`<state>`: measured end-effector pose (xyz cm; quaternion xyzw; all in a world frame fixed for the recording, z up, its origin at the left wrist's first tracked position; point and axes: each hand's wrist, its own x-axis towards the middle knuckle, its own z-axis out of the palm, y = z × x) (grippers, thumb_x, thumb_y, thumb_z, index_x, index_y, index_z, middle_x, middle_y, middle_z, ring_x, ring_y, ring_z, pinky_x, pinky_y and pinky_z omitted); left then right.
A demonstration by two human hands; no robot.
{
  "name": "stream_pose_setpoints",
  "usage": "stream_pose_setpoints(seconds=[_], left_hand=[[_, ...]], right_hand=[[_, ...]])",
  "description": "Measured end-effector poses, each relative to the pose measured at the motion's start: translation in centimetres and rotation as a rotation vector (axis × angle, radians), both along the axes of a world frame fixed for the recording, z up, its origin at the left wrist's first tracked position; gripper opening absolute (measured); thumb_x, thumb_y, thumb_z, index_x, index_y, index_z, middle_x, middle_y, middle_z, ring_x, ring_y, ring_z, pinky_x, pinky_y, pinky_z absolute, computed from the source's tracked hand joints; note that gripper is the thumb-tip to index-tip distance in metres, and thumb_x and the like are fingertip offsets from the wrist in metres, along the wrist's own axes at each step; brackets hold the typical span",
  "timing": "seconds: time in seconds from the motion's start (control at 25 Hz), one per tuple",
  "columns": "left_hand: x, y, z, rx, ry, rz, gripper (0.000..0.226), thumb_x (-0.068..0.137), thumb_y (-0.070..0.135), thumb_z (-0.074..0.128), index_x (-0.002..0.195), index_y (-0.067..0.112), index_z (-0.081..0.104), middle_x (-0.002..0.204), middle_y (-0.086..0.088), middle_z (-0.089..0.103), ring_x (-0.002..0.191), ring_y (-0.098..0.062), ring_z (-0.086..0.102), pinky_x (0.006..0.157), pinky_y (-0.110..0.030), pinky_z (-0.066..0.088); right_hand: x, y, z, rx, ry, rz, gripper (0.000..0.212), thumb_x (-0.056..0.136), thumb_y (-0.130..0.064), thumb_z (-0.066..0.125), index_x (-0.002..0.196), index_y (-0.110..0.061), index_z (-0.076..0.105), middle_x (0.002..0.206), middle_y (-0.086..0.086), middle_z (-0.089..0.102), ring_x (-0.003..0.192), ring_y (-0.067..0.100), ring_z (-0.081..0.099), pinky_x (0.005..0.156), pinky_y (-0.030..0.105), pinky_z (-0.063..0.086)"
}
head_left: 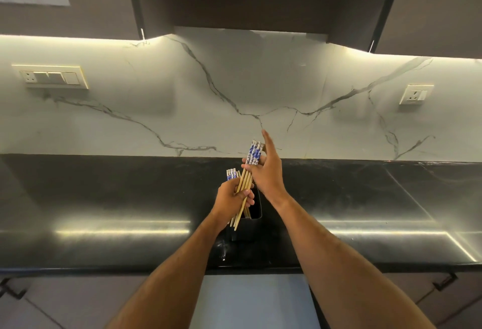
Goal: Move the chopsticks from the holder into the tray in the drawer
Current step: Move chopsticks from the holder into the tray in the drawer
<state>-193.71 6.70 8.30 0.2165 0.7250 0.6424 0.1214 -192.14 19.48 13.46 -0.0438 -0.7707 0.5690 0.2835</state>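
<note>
Slim bamboo chopsticks (244, 188) pinched in both hands' curled fingers (247, 194) above square black holder (247, 227); glossy dark counter (104, 198)

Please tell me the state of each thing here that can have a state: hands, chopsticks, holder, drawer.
Left hand: grips one bundle of chopsticks.
Right hand: pinches a second bundle, index finger straight.
Left bundle: held, tips hidden.
Right bundle: lifted, tilted, lower ends out of the holder.
Black holder: upright on the counter.
Drawer: not visibly open.
</note>
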Motion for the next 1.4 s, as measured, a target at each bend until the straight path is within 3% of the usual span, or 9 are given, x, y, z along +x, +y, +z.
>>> stream_pose_setpoints(seconds=[0.12,0.2,0.28,0.36,0.6,0.72,1.0,1.24,1.4], left_hand=[[1.8,-1.7,0.0,-0.017,0.016,-0.052,0.019,0.101,-0.003,0.049,0.114,0.001,0.062,0.094,-0.023,0.072,0.08,-0.025,0.073,0.077,-0.033,0.061],[3.0,-2.7,-0.2,-0.033,0.013,-0.066,0.019,0.1,-0.003,0.049,0.114,0.001,0.062,0.096,-0.024,0.071,0.081,-0.025,0.073,0.078,-0.033,0.062],[4.0,-3.7,-0.5,-0.042,0.004,-0.076,0.018,0.101,-0.003,0.05,0.114,-0.001,0.062,0.096,-0.025,0.071,0.082,-0.028,0.073,0.081,-0.038,0.062],[5.0,-4.6,-0.8,-0.048,0.007,-0.081,0.017,0.101,-0.002,0.05,0.112,-0.001,0.063,0.095,-0.024,0.071,0.082,-0.028,0.074,0.081,-0.039,0.062],[7.5,-7.1,-2.1,-0.104,0.025,-0.078,0.016,0.101,-0.001,0.049,0.107,0.0,0.065,0.09,-0.02,0.072,0.081,-0.029,0.075,0.079,-0.039,0.063],[8.3,-8.0,-2.7,-0.129,0.033,-0.086,0.017,0.101,0.0,0.05,0.105,0.004,0.065,0.088,-0.018,0.073,0.08,-0.029,0.075,0.078,-0.038,0.063],[9.5,-9.4,-4.7,-0.198,0.027,-0.036,0.017,0.099,-0.001,0.051,0.098,0.006,0.066,0.082,-0.016,0.073,0.074,-0.026,0.074,0.076,-0.04,0.063],[10.0,-9.4,-7.8,-0.568,0.089,-0.039,0.019,0.097,0.001,0.052,0.107,0.008,0.067,0.089,-0.01,0.069,0.072,-0.016,0.065,0.071,-0.03,0.061],[11.5,-8.8,-9.9,-1.049,0.381,-0.173,0.014,0.098,0.014,0.056,0.109,0.01,0.065,0.096,-0.011,0.065,0.086,-0.029,0.065,0.075,-0.038,0.055]], right_hand=[[1.6,-0.8,0.2,0.082,-0.046,0.027,0.086,0.085,0.009,0.073,0.155,-0.023,0.036,0.149,0.005,0.051,0.102,0.012,0.074,0.088,0.031,0.061],[2.9,-1.6,-0.1,0.112,-0.064,0.009,0.078,0.085,0.006,0.075,0.151,-0.019,0.043,0.142,0.008,0.059,0.108,0.014,0.072,0.09,0.034,0.061],[4.1,-2.5,-0.6,0.111,-0.065,0.0,0.074,0.083,0.007,0.076,0.148,-0.017,0.047,0.134,0.008,0.064,0.108,0.012,0.071,0.089,0.027,0.06],[5.1,-3.5,-0.9,0.094,-0.068,-0.007,0.072,0.083,0.008,0.076,0.146,-0.015,0.049,0.131,0.007,0.067,0.106,0.01,0.072,0.085,0.018,0.059],[8.1,-5.8,-1.4,0.077,-0.063,-0.048,0.065,0.085,0.005,0.075,0.144,-0.011,0.053,0.131,0.005,0.067,0.111,0.012,0.07,0.088,0.019,0.058],[9.3,-6.4,-2.0,0.079,-0.081,-0.063,0.062,0.086,0.001,0.076,0.142,-0.009,0.054,0.126,0.007,0.07,0.108,0.013,0.071,0.079,0.011,0.056],[10.9,-7.4,-3.3,0.114,-0.13,-0.052,0.056,0.082,0.001,0.08,0.135,-0.007,0.061,0.116,0.005,0.074,0.098,0.01,0.074,0.077,0.017,0.06],[13.8,-4.0,-7.1,0.267,-0.321,-0.007,0.045,0.075,-0.009,0.088,0.116,-0.012,0.069,0.094,0.003,0.075,0.074,0.011,0.075,0.066,0.021,0.061],[15.8,-2.7,-9.4,0.806,-0.548,0.092,0.06,0.079,-0.02,0.086,0.134,-0.021,0.062,0.116,0.0,0.072,0.103,0.015,0.069,0.088,0.03,0.057]])
